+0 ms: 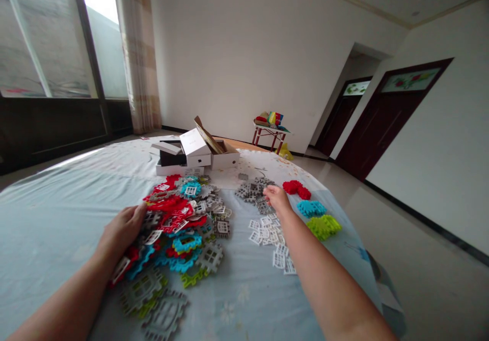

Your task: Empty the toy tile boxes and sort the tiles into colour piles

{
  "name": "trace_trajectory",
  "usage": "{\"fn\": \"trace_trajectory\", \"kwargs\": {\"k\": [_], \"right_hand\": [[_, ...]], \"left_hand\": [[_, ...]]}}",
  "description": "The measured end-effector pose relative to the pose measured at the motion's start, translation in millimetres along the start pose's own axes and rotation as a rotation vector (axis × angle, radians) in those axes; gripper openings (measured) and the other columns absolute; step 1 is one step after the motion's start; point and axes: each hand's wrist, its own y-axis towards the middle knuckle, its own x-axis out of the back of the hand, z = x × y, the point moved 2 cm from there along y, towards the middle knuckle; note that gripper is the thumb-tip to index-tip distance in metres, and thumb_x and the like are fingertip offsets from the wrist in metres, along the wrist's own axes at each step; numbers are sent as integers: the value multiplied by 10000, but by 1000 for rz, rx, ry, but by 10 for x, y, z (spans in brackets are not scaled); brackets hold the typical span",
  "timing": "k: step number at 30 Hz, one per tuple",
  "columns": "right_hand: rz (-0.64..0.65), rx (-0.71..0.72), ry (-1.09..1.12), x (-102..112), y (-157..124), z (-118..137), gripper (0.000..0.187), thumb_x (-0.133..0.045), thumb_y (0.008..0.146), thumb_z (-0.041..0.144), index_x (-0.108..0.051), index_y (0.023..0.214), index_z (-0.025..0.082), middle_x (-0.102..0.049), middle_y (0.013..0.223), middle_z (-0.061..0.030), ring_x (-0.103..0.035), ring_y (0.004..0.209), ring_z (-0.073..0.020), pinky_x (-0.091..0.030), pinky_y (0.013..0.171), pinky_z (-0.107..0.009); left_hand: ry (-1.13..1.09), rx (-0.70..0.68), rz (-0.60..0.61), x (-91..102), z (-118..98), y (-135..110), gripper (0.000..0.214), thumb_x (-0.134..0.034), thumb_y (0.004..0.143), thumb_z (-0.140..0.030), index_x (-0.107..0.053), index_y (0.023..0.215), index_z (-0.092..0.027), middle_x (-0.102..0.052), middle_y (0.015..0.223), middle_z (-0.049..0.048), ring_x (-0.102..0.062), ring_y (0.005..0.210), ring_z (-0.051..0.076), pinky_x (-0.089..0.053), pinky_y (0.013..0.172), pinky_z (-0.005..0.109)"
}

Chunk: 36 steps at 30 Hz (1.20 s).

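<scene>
My left hand (124, 226) rests at the left edge of a large mixed pile of toothed plastic building panels, its fingers stretched along the red pieces (173, 206) and a grey panel. Red, blue, green and grey panels overlap in this pile, with small white window frames (191, 192) among them. Over a heap of grey panels (252, 189), my right hand (275, 197) has its fingers bent together; whatever may be between them is too small to make out. Just below that hand lies a group of white window frames (265, 229).
Right of my right arm sit separate stacks of red (297, 189), blue (311, 208) and green panels (324, 226). White boxes (194, 150) with a cardboard flap stand behind the mixed pile. A patterned cloth (225, 300) covers the round table. A small side table (271, 130) stands by the wall.
</scene>
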Motion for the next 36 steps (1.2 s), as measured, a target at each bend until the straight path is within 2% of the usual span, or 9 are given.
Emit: {"fn": "trace_trajectory", "kwargs": {"k": [2, 5, 9, 13, 18, 23, 28, 32, 36], "right_hand": [[0, 21, -95, 45, 1, -80, 326, -451, 769, 324, -626, 952, 117, -675, 853, -100, -618, 629, -141, -473, 525, -231], [56, 99, -266, 87, -60, -168, 246, -514, 732, 268, -660, 884, 142, -688, 808, -75, -627, 722, -170, -480, 661, -268], [129, 208, -506, 84, -163, -171, 176, -575, 694, 257, -688, 825, 221, -682, 894, -54, -571, 920, -229, -398, 850, -363], [191, 257, -681, 2, -193, -105, 198, -548, 730, 285, -688, 867, 258, -642, 1035, -52, -498, 1023, -264, -345, 880, -419], [269, 291, -787, -181, -127, -43, 319, -484, 780, 297, -632, 1056, 237, -541, 1219, -73, -441, 1106, -273, -346, 893, -420], [305, 322, -804, -316, -12, -21, 401, -450, 800, 241, -545, 1189, 209, -464, 1310, -80, -371, 1203, -244, -324, 953, -390], [258, 376, -776, -266, -16, 96, 397, -425, 795, 154, -556, 1170, 167, -484, 1287, -96, -420, 1174, -203, -320, 974, -333], [220, 541, -585, -253, -300, 334, 317, -458, 786, 151, -612, 1064, 160, -599, 1114, -83, -503, 1064, -177, -352, 945, -298], [384, 675, -374, -407, -737, 513, 263, -557, 755, 214, -634, 1003, 170, -646, 995, -66, -550, 970, -170, -392, 892, -296]], "left_hand": [[-5, 4, -2, -8, 9, 6, 595, -229, 794, -556, -621, 946, -135, -599, 1111, 153, -531, 1050, 274, -388, 873, 317], [-8, 14, 1, -5, 6, 3, 596, -226, 796, -554, -614, 980, -140, -586, 1134, 152, -520, 1069, 276, -382, 884, 326], [-10, 24, 14, 9, -12, -9, 594, -234, 801, -537, -602, 1011, -120, -574, 1148, 159, -513, 1078, 276, -377, 890, 322], [-10, 26, 19, 2, -20, -15, 600, -222, 805, -545, -597, 1013, -126, -580, 1134, 154, -521, 1063, 274, -384, 880, 325], [2, 26, 12, -22, -8, -15, 602, -197, 810, -547, -595, 1028, -151, -572, 1149, 140, -505, 1082, 272, -372, 897, 337], [13, 20, 8, -10, -18, -28, 609, -192, 809, -556, -595, 1036, -160, -575, 1145, 138, -507, 1080, 273, -375, 894, 346], [22, 16, 3, 1, -53, -51, 604, -186, 817, -538, -594, 1023, -143, -576, 1138, 141, -515, 1067, 262, -377, 889, 330], [32, 9, 0, 4, -63, -64, 606, -175, 820, -537, -598, 1004, -143, -603, 1087, 124, -544, 1020, 234, -394, 854, 291], [63, -17, -21, 18, -78, -79, 606, -176, 821, -537, -613, 985, -149, -634, 1028, 100, -565, 978, 216, -414, 810, 267]]}}
